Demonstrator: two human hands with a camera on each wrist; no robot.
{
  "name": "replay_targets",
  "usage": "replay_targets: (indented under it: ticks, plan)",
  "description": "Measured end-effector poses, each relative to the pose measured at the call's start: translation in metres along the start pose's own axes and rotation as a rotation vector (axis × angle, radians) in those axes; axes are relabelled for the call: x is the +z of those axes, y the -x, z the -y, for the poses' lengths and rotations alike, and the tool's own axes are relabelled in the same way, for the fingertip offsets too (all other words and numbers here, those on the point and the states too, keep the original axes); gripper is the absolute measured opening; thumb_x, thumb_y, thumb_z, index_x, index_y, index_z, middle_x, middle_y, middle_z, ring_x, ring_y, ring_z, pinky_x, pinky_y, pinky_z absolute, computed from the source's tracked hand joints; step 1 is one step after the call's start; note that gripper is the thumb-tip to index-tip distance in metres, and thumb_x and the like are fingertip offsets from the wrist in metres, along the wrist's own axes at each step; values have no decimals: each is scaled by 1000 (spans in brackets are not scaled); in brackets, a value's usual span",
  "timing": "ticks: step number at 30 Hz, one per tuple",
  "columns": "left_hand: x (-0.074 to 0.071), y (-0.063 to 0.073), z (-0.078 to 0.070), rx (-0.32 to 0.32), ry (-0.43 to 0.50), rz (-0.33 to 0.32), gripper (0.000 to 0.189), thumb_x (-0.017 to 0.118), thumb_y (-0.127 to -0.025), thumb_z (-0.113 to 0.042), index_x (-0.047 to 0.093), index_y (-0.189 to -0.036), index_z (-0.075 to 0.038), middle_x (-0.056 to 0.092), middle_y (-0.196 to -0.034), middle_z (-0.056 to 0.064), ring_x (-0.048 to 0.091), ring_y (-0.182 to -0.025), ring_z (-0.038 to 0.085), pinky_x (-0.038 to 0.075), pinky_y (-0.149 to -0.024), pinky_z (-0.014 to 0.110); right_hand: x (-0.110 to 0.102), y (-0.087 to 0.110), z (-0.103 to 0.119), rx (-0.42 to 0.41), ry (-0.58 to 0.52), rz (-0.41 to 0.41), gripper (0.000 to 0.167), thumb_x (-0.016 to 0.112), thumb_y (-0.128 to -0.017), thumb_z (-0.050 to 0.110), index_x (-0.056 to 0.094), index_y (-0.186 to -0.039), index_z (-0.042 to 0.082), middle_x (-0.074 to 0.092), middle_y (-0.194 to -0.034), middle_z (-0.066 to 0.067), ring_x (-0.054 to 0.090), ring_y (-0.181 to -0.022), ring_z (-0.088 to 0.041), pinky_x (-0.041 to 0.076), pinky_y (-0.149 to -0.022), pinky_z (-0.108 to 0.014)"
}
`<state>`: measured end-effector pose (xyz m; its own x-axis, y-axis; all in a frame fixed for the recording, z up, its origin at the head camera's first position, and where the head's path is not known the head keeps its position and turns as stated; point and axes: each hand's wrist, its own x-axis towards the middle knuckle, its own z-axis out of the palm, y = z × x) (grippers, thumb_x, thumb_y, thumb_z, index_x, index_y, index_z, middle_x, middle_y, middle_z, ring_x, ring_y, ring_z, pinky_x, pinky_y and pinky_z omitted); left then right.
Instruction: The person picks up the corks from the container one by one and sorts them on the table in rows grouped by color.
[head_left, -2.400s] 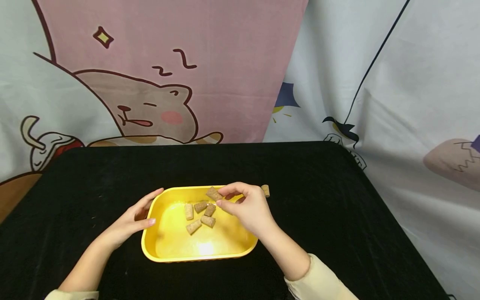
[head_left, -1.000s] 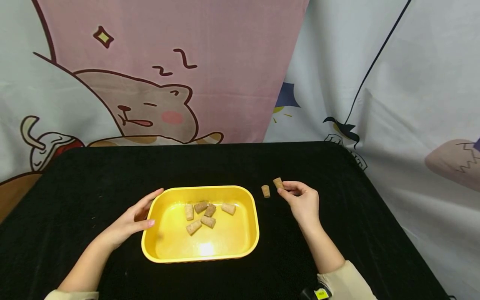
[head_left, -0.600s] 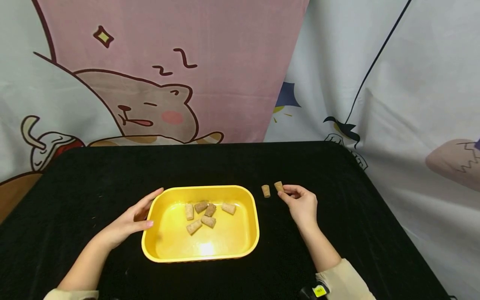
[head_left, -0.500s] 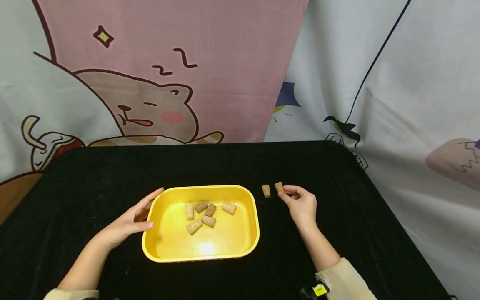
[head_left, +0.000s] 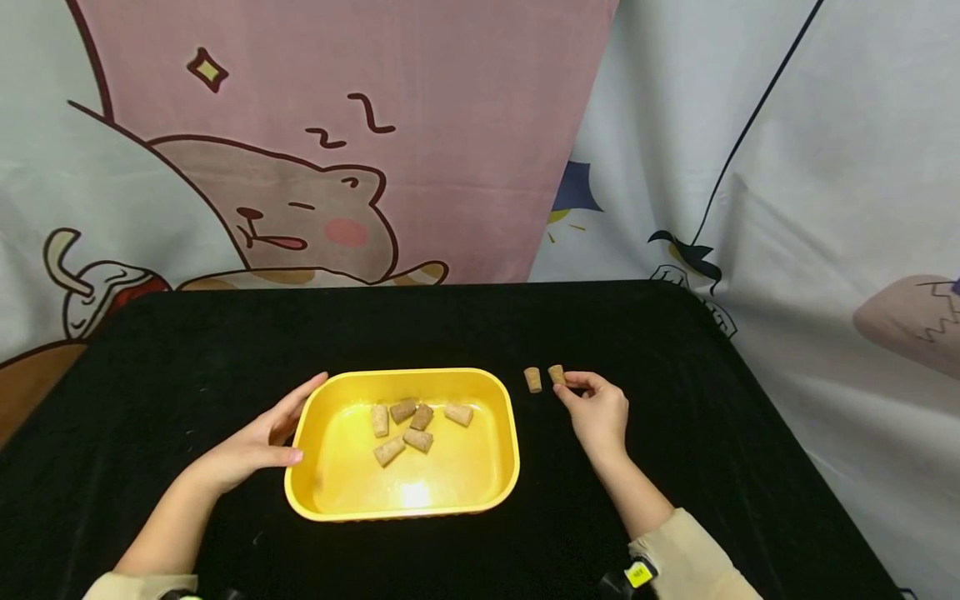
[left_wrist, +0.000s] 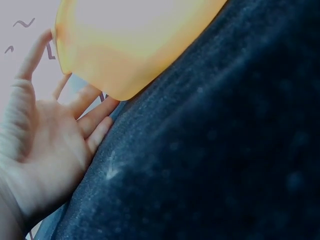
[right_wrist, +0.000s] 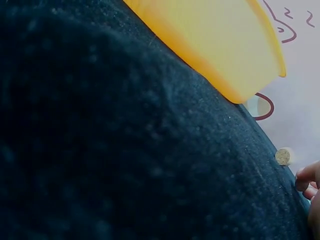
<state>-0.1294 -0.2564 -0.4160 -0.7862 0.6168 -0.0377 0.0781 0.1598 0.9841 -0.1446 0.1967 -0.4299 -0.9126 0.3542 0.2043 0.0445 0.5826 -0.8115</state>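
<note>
In the head view my left hand [head_left: 251, 446] rests at the left end of a yellow tray [head_left: 502, 492], thumb and fingers spread along its rim. The left wrist view shows its fingers extended against the tray's outer wall. My right hand [head_left: 602, 413] pinches a small tapered cork [head_left: 556, 374] between thumb and fingertips, low over the black cloth. Just left of it, apart, stands another cork [head_left: 532, 380]. Inside the tray lie several corks [head_left: 389, 451], mostly toward the back. A cork [right_wrist: 283, 156] shows near my fingers in the right wrist view; most of that hand is cut off.
A black cloth [head_left: 660, 333] covers the table. Behind it hangs a printed curtain [head_left: 480, 167] with a cartoon bear. A dark wrist device with a yellow label [head_left: 639, 573] sits by my right cuff.
My right hand has carried a cork from above the tray out to the right, then lowered it slightly beside the other cork. The left hand and the tray have stayed nearly still.
</note>
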Motion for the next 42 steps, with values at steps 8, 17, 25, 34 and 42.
replay_targets:
  ticks: [8, 17, 25, 34, 42]
  plan:
    - [0, 0, 1, -7, 2, -4, 81, 58, -90, -21, 8, -154, -11, 18, -151, 30, 27, -128, 54, 32, -94, 67, 1, 1, 2, -46, 41, 2, 18, 76, -80, 12, 70, -96, 8, 69, -94, -8, 57, -78, -20, 41, -71, -35]
    - [0, 0, 1, -7, 1, -14, 83, 59, -90, -22, 8, -153, -9, 20, -149, 31, 33, -125, 50, 35, -94, 65, 1, 2, 5, -51, 61, 2, 18, 76, -79, 12, 70, -95, 8, 69, -93, -9, 60, -84, -21, 43, -74, -36]
    - [-1, -1, 3, 0, 11, -6, 82, 59, -90, -22, 9, -154, -13, 20, -150, 30, 31, -127, 51, 33, -94, 66, -3, 3, 4, -48, 50, 21, 19, 77, -80, 14, 69, -96, 7, 68, -91, -8, 60, -80, -20, 46, -69, -35]
    - [-1, -2, 5, 10, -3, -11, 82, 59, -90, -23, 10, -154, -12, 20, -150, 29, 30, -127, 51, 31, -94, 68, -9, 5, 10, -16, 47, 35, 24, 77, -80, 18, 68, -100, 7, 66, -93, -7, 58, -71, -19, 46, -62, -29]
    - [-1, -1, 4, 12, 0, -15, 81, 60, -89, -22, 11, -153, -11, 24, -149, 30, 34, -125, 48, 34, -94, 65, -13, 9, 23, -70, -20, 47, 22, 75, -83, 18, 68, -101, 8, 64, -95, -5, 54, -69, -18, 44, -57, -24]
